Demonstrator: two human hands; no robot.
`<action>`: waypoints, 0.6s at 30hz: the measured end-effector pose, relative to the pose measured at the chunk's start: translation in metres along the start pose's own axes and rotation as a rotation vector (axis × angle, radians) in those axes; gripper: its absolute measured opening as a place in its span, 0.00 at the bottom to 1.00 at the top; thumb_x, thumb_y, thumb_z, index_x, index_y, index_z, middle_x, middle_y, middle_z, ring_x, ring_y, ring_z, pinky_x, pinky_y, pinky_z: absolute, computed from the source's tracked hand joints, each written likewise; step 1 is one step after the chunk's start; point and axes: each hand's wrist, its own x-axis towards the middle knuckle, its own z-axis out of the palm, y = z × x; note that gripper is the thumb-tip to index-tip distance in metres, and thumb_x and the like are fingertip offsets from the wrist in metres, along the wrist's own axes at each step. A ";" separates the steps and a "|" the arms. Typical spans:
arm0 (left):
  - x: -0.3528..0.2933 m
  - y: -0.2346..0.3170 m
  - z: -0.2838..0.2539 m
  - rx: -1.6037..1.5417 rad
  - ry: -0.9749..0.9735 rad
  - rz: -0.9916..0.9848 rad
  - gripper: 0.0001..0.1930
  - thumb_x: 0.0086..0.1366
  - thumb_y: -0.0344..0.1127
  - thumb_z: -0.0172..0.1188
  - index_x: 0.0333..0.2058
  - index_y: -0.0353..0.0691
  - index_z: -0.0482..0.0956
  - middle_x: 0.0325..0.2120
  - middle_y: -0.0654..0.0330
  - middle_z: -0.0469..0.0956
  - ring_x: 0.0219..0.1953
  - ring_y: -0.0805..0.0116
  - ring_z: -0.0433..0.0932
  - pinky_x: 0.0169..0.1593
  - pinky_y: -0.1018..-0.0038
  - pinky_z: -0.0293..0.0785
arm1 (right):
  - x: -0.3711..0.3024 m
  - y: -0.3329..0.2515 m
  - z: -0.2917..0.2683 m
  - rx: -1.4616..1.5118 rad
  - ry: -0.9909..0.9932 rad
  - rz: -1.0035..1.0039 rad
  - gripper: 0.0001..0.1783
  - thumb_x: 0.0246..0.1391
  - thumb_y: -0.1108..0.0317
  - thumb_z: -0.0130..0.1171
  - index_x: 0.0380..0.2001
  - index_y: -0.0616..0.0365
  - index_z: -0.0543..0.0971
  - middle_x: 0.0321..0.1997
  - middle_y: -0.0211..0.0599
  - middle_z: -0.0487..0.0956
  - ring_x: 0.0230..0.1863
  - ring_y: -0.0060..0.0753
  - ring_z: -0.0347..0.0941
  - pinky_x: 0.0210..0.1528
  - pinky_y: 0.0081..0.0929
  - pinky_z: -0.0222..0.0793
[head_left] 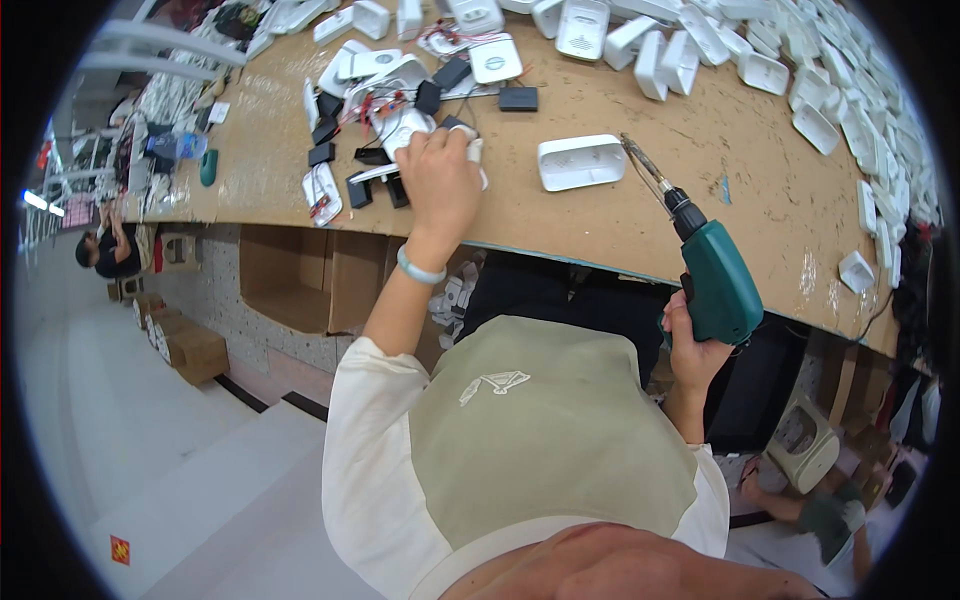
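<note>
My right hand [694,352] is wrapped round the grip of a green electric screwdriver [720,280]. Its long bit points up and left over the table, its tip close to the right end of an open white plastic shell [580,163]. At the near edge of a heap of parts, my left hand [440,185] has its fingers curled over a white plastic casing [477,152]; the hand hides most of that piece. Around those fingers lie black boxes [359,190], thin wires and another white casing with red wiring [321,194].
Many white shells [670,60] are piled along the table's far and right sides. A black block [518,99] lies apart on the brown tabletop [640,235]. Under the table's edge stands a cardboard box [285,278]. Another person [115,250] sits far left.
</note>
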 end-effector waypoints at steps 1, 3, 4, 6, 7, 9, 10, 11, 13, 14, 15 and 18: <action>-0.006 0.001 0.000 -0.002 0.042 -0.014 0.08 0.57 0.29 0.61 0.36 0.39 0.81 0.32 0.56 0.80 0.40 0.53 0.74 0.43 0.58 0.63 | -0.003 0.002 -0.004 0.003 0.001 0.010 0.11 0.58 0.81 0.60 0.45 0.67 0.77 0.29 0.34 0.79 0.24 0.18 0.73 0.26 0.18 0.70; -0.024 0.011 -0.004 -0.076 0.095 -0.073 0.07 0.60 0.26 0.60 0.38 0.34 0.80 0.31 0.54 0.78 0.38 0.52 0.73 0.45 0.56 0.64 | -0.009 0.004 -0.011 -0.025 0.008 0.021 0.15 0.58 0.82 0.59 0.49 0.68 0.76 0.29 0.35 0.79 0.24 0.18 0.71 0.25 0.18 0.69; -0.030 0.019 -0.013 -0.131 0.089 -0.104 0.07 0.61 0.25 0.59 0.39 0.33 0.80 0.32 0.53 0.77 0.38 0.51 0.72 0.45 0.57 0.65 | -0.011 0.005 -0.014 -0.045 -0.005 0.028 0.19 0.58 0.83 0.57 0.53 0.69 0.74 0.30 0.36 0.78 0.23 0.19 0.70 0.25 0.18 0.68; -0.039 0.039 -0.026 -0.228 0.071 -0.111 0.07 0.62 0.24 0.59 0.39 0.32 0.79 0.32 0.52 0.76 0.37 0.50 0.71 0.45 0.58 0.67 | -0.014 0.012 -0.022 -0.079 -0.019 0.025 0.18 0.58 0.82 0.57 0.53 0.69 0.74 0.29 0.35 0.78 0.23 0.19 0.70 0.25 0.18 0.68; -0.043 0.044 -0.028 -0.264 0.063 -0.063 0.08 0.62 0.24 0.59 0.40 0.32 0.79 0.32 0.52 0.76 0.37 0.50 0.71 0.45 0.59 0.67 | -0.014 0.015 -0.026 -0.106 -0.043 0.015 0.18 0.59 0.82 0.58 0.52 0.69 0.74 0.29 0.35 0.78 0.23 0.18 0.70 0.25 0.17 0.68; -0.047 0.057 -0.033 -0.310 0.032 -0.018 0.09 0.60 0.24 0.61 0.40 0.34 0.79 0.32 0.51 0.76 0.38 0.49 0.72 0.46 0.57 0.68 | -0.009 0.018 -0.025 -0.132 -0.054 0.013 0.15 0.59 0.81 0.59 0.49 0.68 0.76 0.29 0.34 0.79 0.24 0.17 0.71 0.26 0.17 0.68; -0.047 0.064 -0.029 -0.292 0.050 0.033 0.08 0.60 0.25 0.62 0.39 0.34 0.79 0.33 0.50 0.76 0.39 0.49 0.72 0.46 0.56 0.67 | -0.008 0.017 -0.022 -0.113 -0.023 0.062 0.09 0.55 0.81 0.63 0.40 0.66 0.79 0.28 0.32 0.80 0.25 0.17 0.74 0.28 0.18 0.71; -0.046 0.071 -0.024 -0.270 0.069 0.079 0.08 0.59 0.25 0.62 0.39 0.35 0.79 0.33 0.50 0.76 0.39 0.49 0.72 0.46 0.55 0.67 | -0.006 0.017 -0.019 -0.092 0.002 0.111 0.03 0.51 0.80 0.67 0.30 0.65 0.82 0.26 0.29 0.82 0.26 0.17 0.77 0.30 0.19 0.73; -0.040 0.085 -0.013 -0.247 0.071 0.136 0.09 0.59 0.27 0.63 0.40 0.36 0.80 0.33 0.52 0.76 0.40 0.51 0.73 0.48 0.58 0.65 | 0.000 0.017 -0.017 -0.120 -0.005 0.116 0.02 0.51 0.80 0.67 0.30 0.65 0.83 0.26 0.29 0.83 0.26 0.16 0.77 0.30 0.18 0.72; -0.037 0.090 -0.006 -0.236 0.085 0.168 0.10 0.59 0.28 0.63 0.41 0.36 0.80 0.33 0.53 0.77 0.40 0.52 0.73 0.49 0.59 0.65 | 0.002 0.019 -0.018 -0.155 -0.045 0.073 0.03 0.51 0.80 0.67 0.30 0.65 0.83 0.26 0.29 0.82 0.26 0.16 0.76 0.31 0.18 0.72; -0.034 0.095 0.000 -0.234 0.072 0.190 0.10 0.57 0.28 0.65 0.38 0.35 0.81 0.37 0.53 0.76 0.44 0.52 0.71 0.50 0.57 0.63 | 0.005 0.020 -0.018 -0.190 -0.085 0.030 0.04 0.51 0.79 0.67 0.31 0.65 0.83 0.26 0.30 0.82 0.25 0.16 0.75 0.31 0.18 0.71; -0.023 0.107 0.010 -0.137 0.094 0.167 0.09 0.54 0.28 0.66 0.35 0.35 0.82 0.44 0.53 0.75 0.50 0.50 0.68 0.53 0.53 0.60 | 0.009 0.030 -0.015 -0.219 -0.102 -0.027 0.08 0.50 0.80 0.66 0.35 0.65 0.81 0.26 0.32 0.80 0.25 0.19 0.73 0.32 0.19 0.71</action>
